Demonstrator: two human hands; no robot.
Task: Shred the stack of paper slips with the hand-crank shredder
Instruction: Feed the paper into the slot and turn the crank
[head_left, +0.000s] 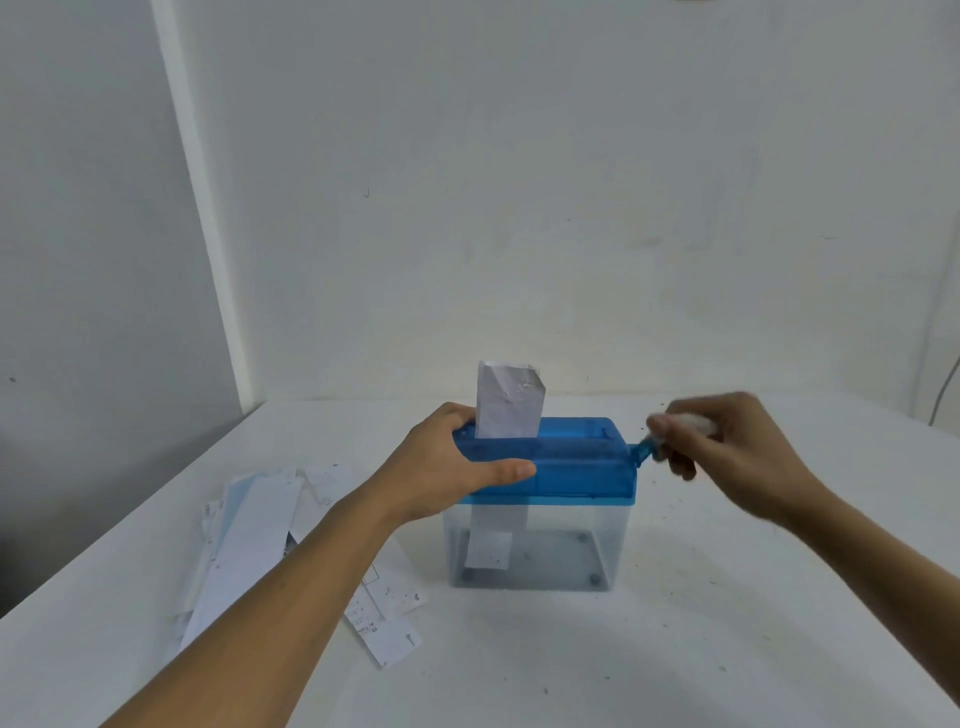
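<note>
A small shredder with a blue top (576, 457) and a clear plastic bin (550, 551) stands in the middle of the white table. A white paper slip (508, 400) sticks upright out of its slot, and its lower part hangs inside the bin. My left hand (447, 467) grips the left end of the blue top, thumb along the front. My right hand (727, 436) holds the whitish knob of the blue crank (647, 451) at the shredder's right side; it is blurred. The stack of paper slips (260, 535) lies on the table to the left, partly under my left forearm.
The white table (727, 623) meets a white wall at the back and ends at its left edge (104, 571) near a wall corner. Small dark specks dot the tabletop. A thin cable (943, 389) hangs at the far right.
</note>
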